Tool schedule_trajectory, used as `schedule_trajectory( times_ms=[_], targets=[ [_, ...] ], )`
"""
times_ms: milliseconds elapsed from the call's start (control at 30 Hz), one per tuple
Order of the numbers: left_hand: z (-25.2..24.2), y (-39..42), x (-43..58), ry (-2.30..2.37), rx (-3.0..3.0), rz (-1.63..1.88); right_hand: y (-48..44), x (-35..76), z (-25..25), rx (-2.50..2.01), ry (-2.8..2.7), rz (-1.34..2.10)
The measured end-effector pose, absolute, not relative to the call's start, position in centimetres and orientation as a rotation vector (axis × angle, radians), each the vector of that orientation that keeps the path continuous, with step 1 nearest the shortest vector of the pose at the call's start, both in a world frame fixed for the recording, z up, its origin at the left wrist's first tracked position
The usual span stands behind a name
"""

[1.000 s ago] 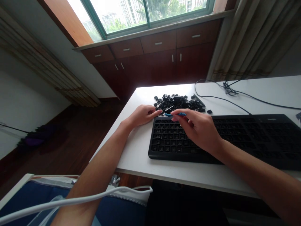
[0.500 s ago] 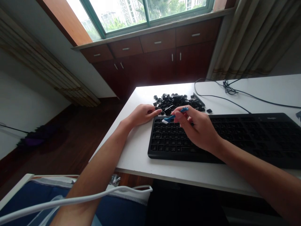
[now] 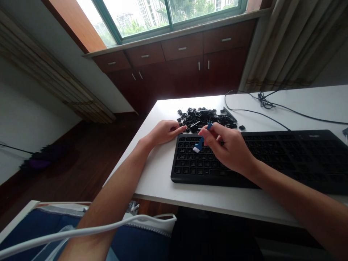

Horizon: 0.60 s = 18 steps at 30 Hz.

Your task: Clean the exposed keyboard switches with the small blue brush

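Note:
My right hand [image 3: 230, 145] pinches a small blue cleaning brush [image 3: 200, 142] between thumb and fingers. Its white bristles point down over the left part of a black keyboard [image 3: 206, 183]; whether they touch it, I cannot tell. The keycaps are off there, and the bare key sockets show in rows. My left hand [image 3: 164, 131] lies on the white table by the keyboard's far left corner, holding nothing, with its thumb stretched toward that corner and apart from the other fingers. Just beyond both hands is a heap of loose black keycaps [image 3: 202, 115].
A black cable [image 3: 255, 110] runs from the keyboard's back edge to a tied bundle [image 3: 265, 101]. The white table [image 3: 152, 181] ends at the left and front. A white cord [image 3: 108, 227] crosses in front, over a blue padded seat [image 3: 141, 244].
The brush has swung in my right hand: its bristles have moved nearer to me and slightly right, and it stands steeper. My left hand stays in place.

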State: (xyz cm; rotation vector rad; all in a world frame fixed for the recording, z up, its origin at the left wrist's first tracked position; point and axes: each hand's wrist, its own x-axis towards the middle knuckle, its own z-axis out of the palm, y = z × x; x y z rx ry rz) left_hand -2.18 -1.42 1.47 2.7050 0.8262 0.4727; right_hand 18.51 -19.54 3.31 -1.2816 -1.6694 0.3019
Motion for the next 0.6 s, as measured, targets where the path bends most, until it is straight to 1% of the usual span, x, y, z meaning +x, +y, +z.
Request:
schedule_trajectory(
  times_ms=[67,200,267,433,600],
  targets=[
    [1.46,-1.41,-2.20,0.827,2.706,0.472,-19.41,18.67,3.24,-1.304,-1.718,0.262],
    [1.46,-1.47,-2.20,0.836,2.698,0.465,-19.46,18.74,3.39,-1.241,-1.805,0.028],
    [1.47,-1.49,-2.19,0.842,2.697,0.464,-19.60,18.57,3.51,-1.229,-1.779,0.035],
    [1.50,-1.48,-2.16,0.832,2.703,0.465,-19.66,18.42,3.53,-1.301,-1.648,0.207],
    [1.54,-1.52,-2.18,0.826,2.700,0.468,-19.60,18.66,3.49,-1.266,-1.745,0.078]
  ],
)
